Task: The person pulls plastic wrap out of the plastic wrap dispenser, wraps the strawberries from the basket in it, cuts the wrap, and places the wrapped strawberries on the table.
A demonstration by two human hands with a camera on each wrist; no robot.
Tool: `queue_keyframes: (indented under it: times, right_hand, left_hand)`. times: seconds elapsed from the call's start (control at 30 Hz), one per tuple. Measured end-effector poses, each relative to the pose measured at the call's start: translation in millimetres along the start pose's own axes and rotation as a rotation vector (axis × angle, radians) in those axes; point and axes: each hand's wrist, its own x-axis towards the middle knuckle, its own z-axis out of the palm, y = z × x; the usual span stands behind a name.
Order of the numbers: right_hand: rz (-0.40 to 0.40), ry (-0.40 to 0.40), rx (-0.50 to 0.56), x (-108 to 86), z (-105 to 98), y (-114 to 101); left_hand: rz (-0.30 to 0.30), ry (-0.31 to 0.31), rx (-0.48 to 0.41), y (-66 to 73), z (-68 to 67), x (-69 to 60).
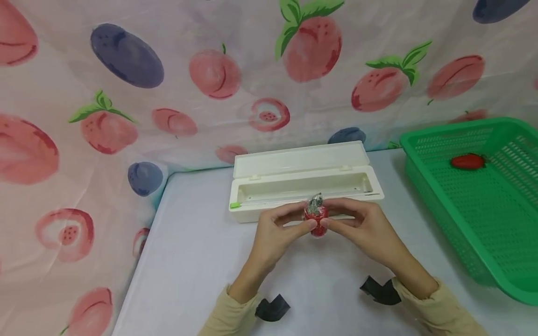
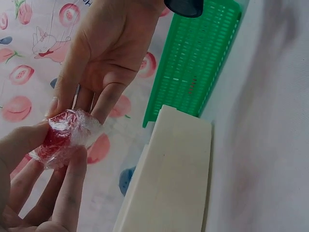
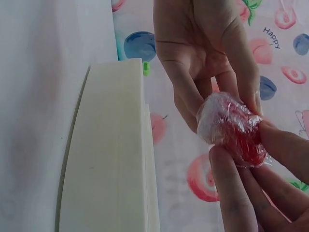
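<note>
Film-wrapped red bundle [image 1: 316, 213], rounded and crinkled, pinched by two hands [image 1: 270, 234] [image 1: 371, 229] above the table [image 1: 189, 256].
From it, one smooth white box [image 1: 252, 215], lid [image 1: 300, 159] open, at 12 o'clock; one latticed green basket [image 1: 447, 205] at 3 o'clock.

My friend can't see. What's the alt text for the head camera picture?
A person's left hand and right hand pinch a red, clear-wrapped bundle over a white table. Just beyond is a long, open white box; at right, a green basket holds a small red object. Fruit-print cloth hangs behind.
</note>
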Motion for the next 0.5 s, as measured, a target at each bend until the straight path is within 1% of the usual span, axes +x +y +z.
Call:
queue_keyframes:
  times: [0.07,0.17,0.33,0.5]
  right_hand:
    - [0.009,-0.016,0.015,0.1,-1,0]
    - [0.013,-0.033,0.007,0.9,-1,0]
    - [0.0,-0.076,0.007,4.3,0,0]
    - [-0.022,-0.089,-0.001,6.7,-1,-3]
  left_hand:
    - [-0.001,-0.002,-0.003,-0.3,-0.1,-1.0]
    - [0.001,-0.006,-0.004,-0.4,-1.1,-2.2]
    - [0.011,0.008,0.003,1.3,-5.2,-5.0]
    - [0.023,0.021,0.026,5.8,-11.3,-8.1]
